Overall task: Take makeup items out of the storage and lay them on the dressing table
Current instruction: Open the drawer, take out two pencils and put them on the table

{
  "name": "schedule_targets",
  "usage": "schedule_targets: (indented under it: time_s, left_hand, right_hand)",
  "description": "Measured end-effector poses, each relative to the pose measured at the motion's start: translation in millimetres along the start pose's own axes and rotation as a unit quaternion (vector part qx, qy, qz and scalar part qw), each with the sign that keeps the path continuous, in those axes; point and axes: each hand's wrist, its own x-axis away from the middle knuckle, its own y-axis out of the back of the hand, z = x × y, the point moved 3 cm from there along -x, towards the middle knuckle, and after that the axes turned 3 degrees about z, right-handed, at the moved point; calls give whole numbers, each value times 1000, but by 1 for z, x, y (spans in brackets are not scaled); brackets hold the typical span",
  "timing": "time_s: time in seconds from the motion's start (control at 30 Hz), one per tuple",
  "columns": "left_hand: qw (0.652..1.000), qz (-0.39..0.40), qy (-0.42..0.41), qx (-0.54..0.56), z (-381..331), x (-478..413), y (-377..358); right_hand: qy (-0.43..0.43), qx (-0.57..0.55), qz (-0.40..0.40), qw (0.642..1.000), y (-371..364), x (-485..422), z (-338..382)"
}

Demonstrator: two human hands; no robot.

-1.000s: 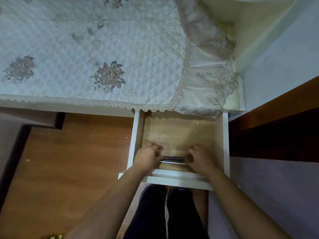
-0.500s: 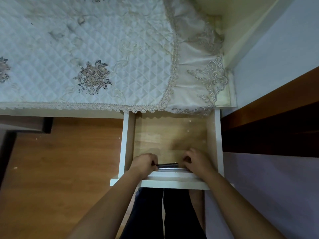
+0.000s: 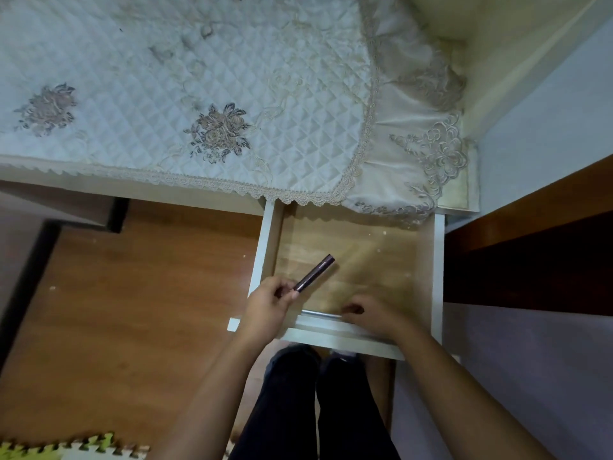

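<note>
A white drawer (image 3: pixel 438 260) with a wooden bottom stands pulled out under the dressing table (image 3: pixel 166 78), which is covered by a quilted, embroidered cloth. My left hand (image 3: pixel 268 302) is lifted over the drawer's front left corner and grips a slim dark purple makeup tube (image 3: pixel 315 272) that points up and to the right. My right hand (image 3: pixel 374 315) rests low in the drawer near its front wall, with its fingertips on a thin silvery stick (image 3: pixel 320 314) that lies along that wall. Whether the fingers close around the stick is hidden.
A brown wooden floor (image 3: pixel 132 310) spreads to the left, with foam puzzle mats (image 3: pixel 66 451) at the bottom left. A dark wooden piece of furniture (image 3: pixel 530 244) stands close on the right. My dark-trousered legs (image 3: pixel 315 410) are below the drawer front.
My left hand has risen out of the drawer's front with the dark purple tube in its fingers. The right hand stays low at the front wall on the silvery stick.
</note>
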Motion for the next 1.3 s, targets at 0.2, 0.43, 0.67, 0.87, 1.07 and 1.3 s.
schedule_targets:
  time_s: [0.2,0.43,0.67,0.87,1.07,1.3]
  left_hand:
    - [998,-16,-5,62,-2,19,4]
    - [994,-51,-5,97,4,31,8]
    - [982,-86,7,170,-6,42,16]
    - [977,-133,3,164,-21,47,38]
    - [978,-183,22,99,-36,16,74]
    - [977,-208,-14,46,-94,-79,126]
  right_hand:
    - [-26,27,20,999,-10,-5,1]
    - [2,43,15,999,-12,-3,6]
    - [21,-15,5,1000,-6,10,3]
    - [59,-109,-148,981,22,32,21]
    - [111,-208,-275,932,80,46,75]
    - [113,-238,-324,909,147,9,153]
